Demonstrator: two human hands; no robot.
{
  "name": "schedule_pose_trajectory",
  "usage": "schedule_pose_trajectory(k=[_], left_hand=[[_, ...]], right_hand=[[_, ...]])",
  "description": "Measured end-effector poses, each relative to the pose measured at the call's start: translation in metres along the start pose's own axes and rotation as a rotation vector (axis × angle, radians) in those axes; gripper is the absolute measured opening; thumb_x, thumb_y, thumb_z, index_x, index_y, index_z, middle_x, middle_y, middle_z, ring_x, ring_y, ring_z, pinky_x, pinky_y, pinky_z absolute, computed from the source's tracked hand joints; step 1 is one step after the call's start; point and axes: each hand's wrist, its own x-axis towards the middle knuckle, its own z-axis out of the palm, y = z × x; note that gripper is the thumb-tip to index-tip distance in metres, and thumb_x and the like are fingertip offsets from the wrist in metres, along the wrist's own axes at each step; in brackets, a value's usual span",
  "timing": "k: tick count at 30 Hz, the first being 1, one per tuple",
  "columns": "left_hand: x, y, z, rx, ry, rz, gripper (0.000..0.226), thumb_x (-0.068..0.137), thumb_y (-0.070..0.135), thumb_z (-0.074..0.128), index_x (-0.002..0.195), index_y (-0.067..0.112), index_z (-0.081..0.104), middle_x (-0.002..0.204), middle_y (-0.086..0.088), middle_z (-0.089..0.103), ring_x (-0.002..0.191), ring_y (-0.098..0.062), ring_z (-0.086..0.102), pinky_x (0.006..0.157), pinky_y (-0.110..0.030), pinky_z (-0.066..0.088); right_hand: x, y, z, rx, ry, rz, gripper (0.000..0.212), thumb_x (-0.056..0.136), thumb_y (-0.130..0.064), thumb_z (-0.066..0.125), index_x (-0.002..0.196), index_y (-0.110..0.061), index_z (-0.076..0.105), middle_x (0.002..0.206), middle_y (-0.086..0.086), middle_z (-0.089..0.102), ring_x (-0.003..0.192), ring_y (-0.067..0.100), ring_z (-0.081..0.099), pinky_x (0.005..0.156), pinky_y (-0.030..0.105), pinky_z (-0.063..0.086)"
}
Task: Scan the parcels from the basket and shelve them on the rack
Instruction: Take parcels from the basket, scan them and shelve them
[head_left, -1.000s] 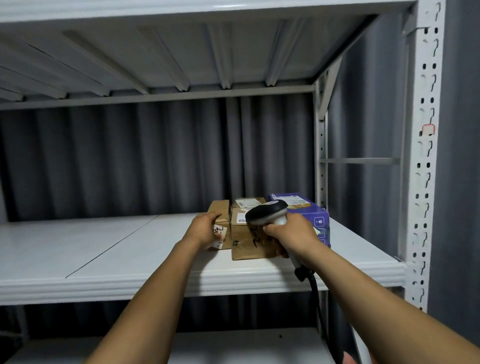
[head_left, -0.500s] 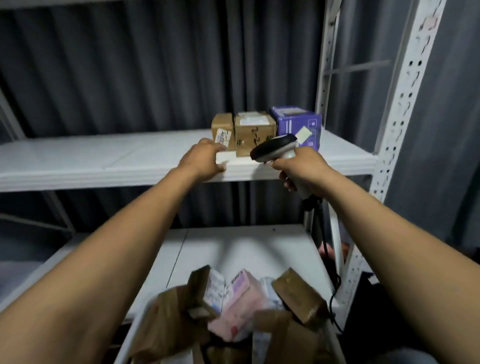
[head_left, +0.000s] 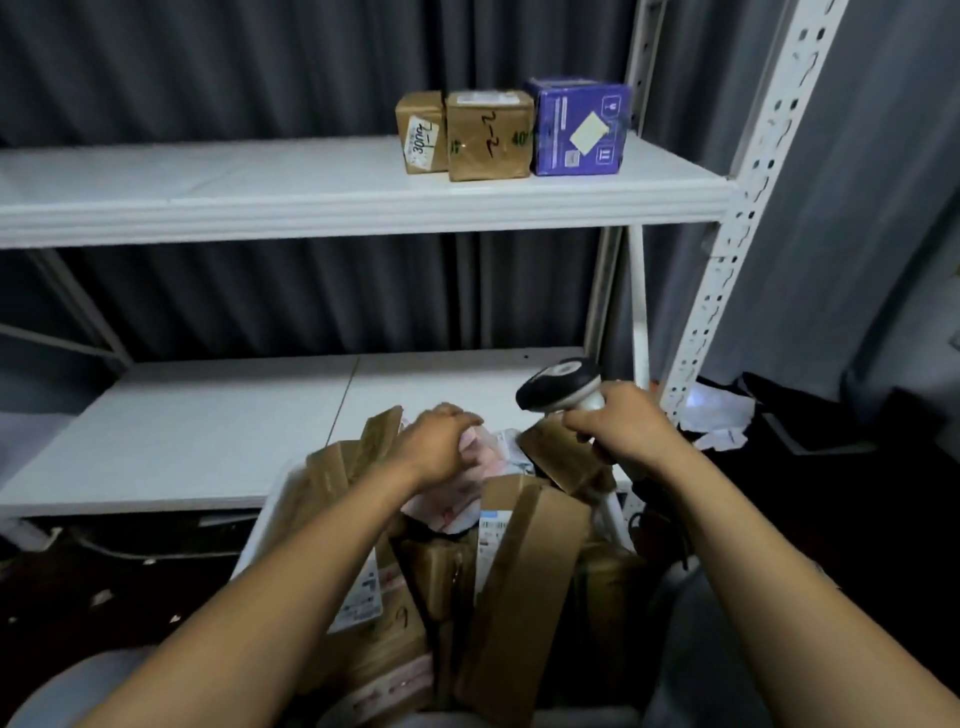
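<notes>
Fingers of left hand curl over pink parcel in basket; right hand fingers grip scanner.

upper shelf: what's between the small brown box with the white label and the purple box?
Head view: one larger brown box, marked 2-2, close against both the small brown box and the purple box.
</notes>
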Motion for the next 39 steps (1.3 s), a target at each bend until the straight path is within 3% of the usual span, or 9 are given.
schedule_pose_trajectory(k=[8,13,16,20,24,28,32,36,39], left_hand=[[-0.022,0.03,0.079,-0.249,-0.279,0.068,0.074,0.08,0.046,0.073,0.144,0.024,0.042,0.142,-0.004,0.05,0.128,-0.024,0.047,0.103,-0.033,0.042],[-0.031,0.034,0.103,-0.387,-0.385,-0.045,0.09,0.08,0.048,0.071,0.152,0.024,0.022,0.142,-0.004,0.048,0.124,-0.024,0.05,0.098,-0.028,0.043],[-0.036,0.028,0.116,-0.581,-0.441,-0.103,0.092,0.07,0.061,0.073,0.147,0.036,0.028,0.139,0.004,0.052,0.121,-0.018,0.054,0.1,-0.036,0.047],[-0.045,0.029,0.118,-0.707,-0.313,-0.165,0.087,0.073,0.051,0.077,0.145,0.031,0.033,0.131,0.01,0.054,0.114,-0.012,0.054,0.093,-0.029,0.047],[-0.05,0.029,0.098,-0.852,-0.122,-0.238,0.094,0.073,0.047,0.079,0.15,0.031,0.027,0.14,0.005,0.049,0.122,-0.017,0.052,0.096,-0.032,0.048],[-0.064,0.033,0.068,-1.375,0.001,-0.326,0.063,0.083,0.024,0.074,0.138,0.031,0.043,0.135,0.001,0.054,0.11,-0.017,0.061,0.079,-0.025,0.055],[-0.076,0.042,0.052,-1.758,0.056,-0.376,0.02,0.094,0.02,0.057,0.114,0.019,0.059,0.091,0.004,0.076,0.081,-0.009,0.071,0.067,-0.024,0.057],[-0.078,0.054,0.042,-1.912,0.046,-0.339,0.032,0.097,0.03,0.049,0.123,0.014,0.058,0.106,-0.006,0.073,0.097,-0.018,0.07,0.081,-0.034,0.056],[-0.075,0.056,0.042,-1.83,0.147,-0.381,0.021,0.099,0.025,0.048,0.117,0.018,0.058,0.099,0.0,0.074,0.09,-0.011,0.071,0.07,-0.025,0.056]], right_hand=[[-0.028,0.055,0.019,0.049,-0.01,0.19,0.02,0.083,-0.023,0.071,0.091,-0.006,0.066,0.075,0.012,0.071,0.056,0.026,0.066,0.059,0.036,0.055],[-0.036,0.068,0.019,0.106,-0.005,0.23,0.016,0.084,-0.019,0.072,0.09,-0.006,0.066,0.071,0.011,0.07,0.046,0.017,0.06,0.043,0.023,0.047],[-0.037,0.072,0.018,0.177,-0.004,0.246,0.012,0.085,-0.017,0.071,0.088,-0.007,0.064,0.071,0.012,0.068,0.042,0.015,0.057,0.042,0.025,0.046],[-0.04,0.074,0.019,0.253,-0.01,0.24,0.011,0.085,-0.016,0.07,0.083,-0.007,0.063,0.067,0.014,0.067,0.047,0.022,0.057,0.048,0.031,0.048],[-0.042,0.075,0.023,0.412,0.032,0.229,0.014,0.087,-0.016,0.069,0.082,-0.003,0.063,0.058,0.008,0.063,0.049,0.024,0.056,0.053,0.033,0.048],[-0.046,0.062,0.024,0.749,0.043,0.219,0.017,0.091,-0.014,0.065,0.098,0.001,0.065,0.075,0.018,0.069,0.062,0.025,0.066,0.058,0.031,0.057],[-0.045,0.047,0.03,0.996,-0.072,0.268,0.017,0.091,-0.015,0.064,0.099,0.0,0.067,0.092,0.021,0.073,0.08,0.026,0.072,0.075,0.034,0.06],[-0.048,0.038,0.042,0.973,-0.142,0.217,0.024,0.089,-0.016,0.066,0.11,-0.004,0.069,0.104,0.017,0.073,0.092,0.026,0.072,0.085,0.037,0.055],[-0.048,0.033,0.048,0.956,-0.066,0.216,0.028,0.088,-0.017,0.068,0.114,-0.007,0.067,0.104,0.012,0.075,0.099,0.026,0.071,0.091,0.04,0.054]])
